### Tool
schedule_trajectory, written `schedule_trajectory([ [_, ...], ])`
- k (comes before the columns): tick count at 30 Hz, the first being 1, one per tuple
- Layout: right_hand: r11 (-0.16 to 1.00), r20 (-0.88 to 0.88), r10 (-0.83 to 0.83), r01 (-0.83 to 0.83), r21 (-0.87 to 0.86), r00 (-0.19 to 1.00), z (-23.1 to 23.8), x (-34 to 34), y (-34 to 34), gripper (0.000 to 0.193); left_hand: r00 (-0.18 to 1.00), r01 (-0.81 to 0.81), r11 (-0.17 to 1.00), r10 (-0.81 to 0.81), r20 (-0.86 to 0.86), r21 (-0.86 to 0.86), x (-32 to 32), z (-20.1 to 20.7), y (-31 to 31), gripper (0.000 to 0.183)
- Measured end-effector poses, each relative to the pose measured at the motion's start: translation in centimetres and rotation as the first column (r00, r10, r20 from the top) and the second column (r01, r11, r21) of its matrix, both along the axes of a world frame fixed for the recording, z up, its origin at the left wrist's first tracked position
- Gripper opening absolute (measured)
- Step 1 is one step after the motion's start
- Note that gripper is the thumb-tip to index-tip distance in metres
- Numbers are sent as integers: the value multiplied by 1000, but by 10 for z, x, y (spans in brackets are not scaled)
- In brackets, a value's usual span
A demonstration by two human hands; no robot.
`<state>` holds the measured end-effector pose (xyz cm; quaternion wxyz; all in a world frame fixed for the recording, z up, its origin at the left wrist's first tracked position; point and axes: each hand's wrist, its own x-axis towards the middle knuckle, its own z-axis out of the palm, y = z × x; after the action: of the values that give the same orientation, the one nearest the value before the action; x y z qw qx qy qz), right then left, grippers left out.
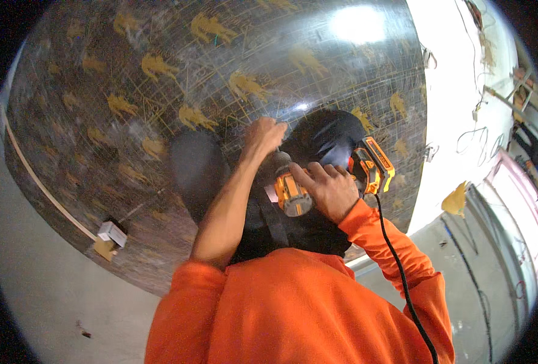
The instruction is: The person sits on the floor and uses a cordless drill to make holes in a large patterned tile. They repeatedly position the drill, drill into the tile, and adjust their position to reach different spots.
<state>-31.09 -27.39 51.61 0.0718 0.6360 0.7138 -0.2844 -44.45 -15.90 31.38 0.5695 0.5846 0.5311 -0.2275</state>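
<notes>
My right hand (pixel 332 189) is wrapped over a yellow, grey and black cordless drill (pixel 293 197), held sideways across my lap. Its chuck points away from me toward my other hand, and the battery pack (pixel 375 167) sticks out to the right. Just beyond the chuck, my left hand (pixel 264 138) is closed with fingers and thumb pressed together. What it pinches, if anything, is too small and hidden to make out. Both hands are low between my dark-trousered knees (pixel 335 136), above a dark board marked with yellow prints (pixel 247 85).
A small white box (pixel 112 234) sits beside a brown piece (pixel 105 249) at the board's left edge, near a thin pale strip (pixel 47 188). A black cable (pixel 396 255) runs down along my right arm. Loose wires and clutter lie at the far right.
</notes>
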Motion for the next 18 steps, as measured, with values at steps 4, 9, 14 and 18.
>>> schedule_trajectory([
  [4,998,-55,-52,55,43,997,-1,16,-13,55,949,-273,890,187,253,365,-40,11,15,27],
  [9,987,-225,-119,139,78,967,7,37,-21,72,974,-186,839,88,211,511,-89,-42,22,22],
  [14,952,-322,-240,288,109,916,35,43,-18,78,969,-237,892,192,153,385,-84,-31,18,21],
  [18,861,-445,-402,496,113,800,53,25,-17,74,598,-682,731,546,587,15,-104,57,30,27],
])
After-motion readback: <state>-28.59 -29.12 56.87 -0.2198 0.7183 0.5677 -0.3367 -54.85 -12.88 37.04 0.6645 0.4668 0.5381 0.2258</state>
